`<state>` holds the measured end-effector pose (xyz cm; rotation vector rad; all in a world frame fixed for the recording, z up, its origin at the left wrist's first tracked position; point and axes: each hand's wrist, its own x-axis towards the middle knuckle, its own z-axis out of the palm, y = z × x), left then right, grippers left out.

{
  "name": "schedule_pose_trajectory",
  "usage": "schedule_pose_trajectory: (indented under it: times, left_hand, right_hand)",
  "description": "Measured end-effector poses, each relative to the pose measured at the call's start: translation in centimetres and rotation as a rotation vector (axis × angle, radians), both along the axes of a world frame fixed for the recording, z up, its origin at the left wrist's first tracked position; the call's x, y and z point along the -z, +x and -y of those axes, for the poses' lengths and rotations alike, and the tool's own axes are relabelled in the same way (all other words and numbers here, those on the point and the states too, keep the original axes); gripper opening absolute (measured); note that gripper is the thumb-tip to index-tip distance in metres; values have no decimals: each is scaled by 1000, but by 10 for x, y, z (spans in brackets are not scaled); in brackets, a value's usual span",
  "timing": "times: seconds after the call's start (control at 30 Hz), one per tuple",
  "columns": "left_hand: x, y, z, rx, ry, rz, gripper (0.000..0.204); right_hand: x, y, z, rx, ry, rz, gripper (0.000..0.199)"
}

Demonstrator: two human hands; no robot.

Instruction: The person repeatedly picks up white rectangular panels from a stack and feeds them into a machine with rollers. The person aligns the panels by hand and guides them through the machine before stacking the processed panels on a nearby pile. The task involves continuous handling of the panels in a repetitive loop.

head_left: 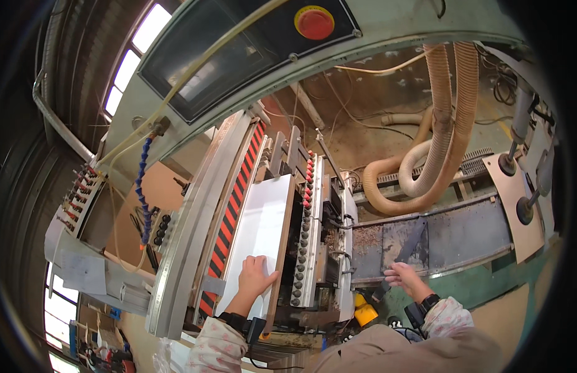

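A long white panel [263, 230] lies flat on the bed of a woodworking machine, running away from me. My left hand [256, 276] rests palm down on its near end, fingers spread, thumb at the panel's right edge. To the panel's left runs a red and black striped guard strip [235, 199]. To its right stands a row of drill heads with red and dark knobs [307, 217]. My right hand [402, 274] hangs open over the machine's grey side tray [450, 236], holding nothing. Both wrists wear dark bands and patterned sleeves.
A red round stop button [314, 22] sits on the machine's overhead housing. Tan ribbed dust hoses [444, 124] loop down at the right. A blue segmented coolant hose [142, 186] hangs at the left. A yellow object [365, 311] lies low beside the machine. Sawdust covers the floor.
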<state>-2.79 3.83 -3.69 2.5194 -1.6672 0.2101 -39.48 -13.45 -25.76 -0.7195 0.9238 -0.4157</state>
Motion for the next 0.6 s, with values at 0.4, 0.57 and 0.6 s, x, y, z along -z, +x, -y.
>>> schedule_pose_trajectory:
  times: [0.4,0.57,0.6]
  left_hand:
    - [-6,18,12,183,-17,-150,55]
    - [-51,28,18,77,-58,-355,55]
    - [-62,34,12,27,-76,-443,55]
  right_hand:
    - [14,62,-27,-102,12,-60,32]
    - [27,88,-25,-128,33,51,33]
    - [24,104,-26,-164,4,51,32]
